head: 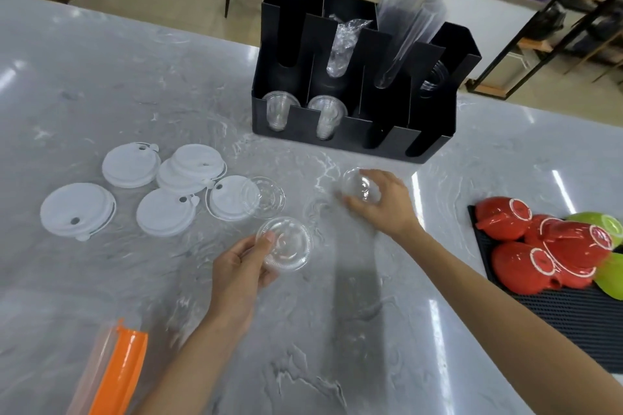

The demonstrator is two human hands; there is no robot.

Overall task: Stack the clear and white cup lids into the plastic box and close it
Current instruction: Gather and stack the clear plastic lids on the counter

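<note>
My left hand grips a stack of clear cup lids by its left edge, just above the grey marble counter. Further right, my right hand curls round another clear lid, lifted slightly off the counter. One more clear lid lies flat, overlapping a white lid. Several white lids lie spread on the left, two of them stacked. The plastic box with an orange clip shows only as a corner at the bottom left.
A black cup organiser stands at the back centre, holding clear cups and sleeved cup stacks. On the right, a black mat carries upturned red bowls and green ones. The counter's far edge runs behind the organiser.
</note>
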